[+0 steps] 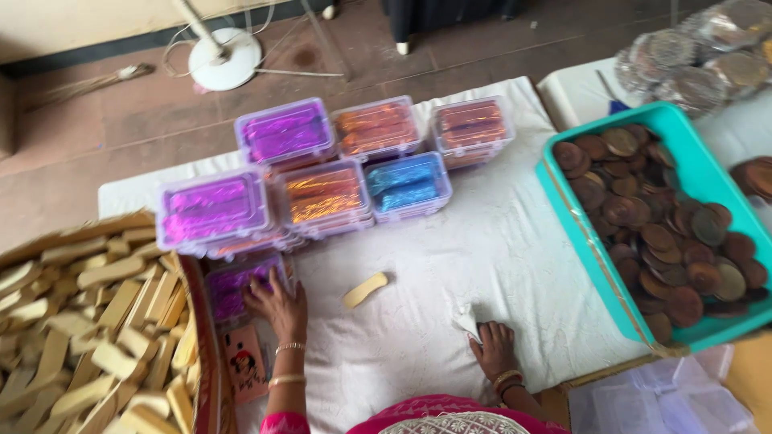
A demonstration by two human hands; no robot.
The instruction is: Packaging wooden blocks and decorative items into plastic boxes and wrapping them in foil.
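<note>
Left hand [277, 304] flat, fingers spread, resting on a clear plastic box with purple foil contents [241, 288] — not clamped, only pressed on its lid. Bangles at the wrist. Just left of that hand, a cardboard carton [197, 321] heaped with pale wooden pieces [88, 337]; below the hand, a small printed card [244, 363].

Right hand [494, 350] down on the white cloth [450, 265], fingertips pinching a small scrap of white wrapper [466, 321]. Grip blurred; cannot tell how tight. Hands well apart, one at each side of the body.

Between the hands, nearer the left, a single pale wooden piece [365, 289] lying loose on the cloth, touched by neither.

Ahead of the hands, more lidded clear boxes in two rows: purple [211, 207], orange-gold [324, 194], blue [406, 183] in the near row — purple [285, 133], orange [376, 127], copper [471, 124] behind.

Right of the right hand, a teal plastic tray [579, 233] filled with brown round discs [659, 225]. Beyond it, stacked foil-wrapped discs [691, 56], blurred. Far ahead on the floor, a white fan base [223, 60].
</note>
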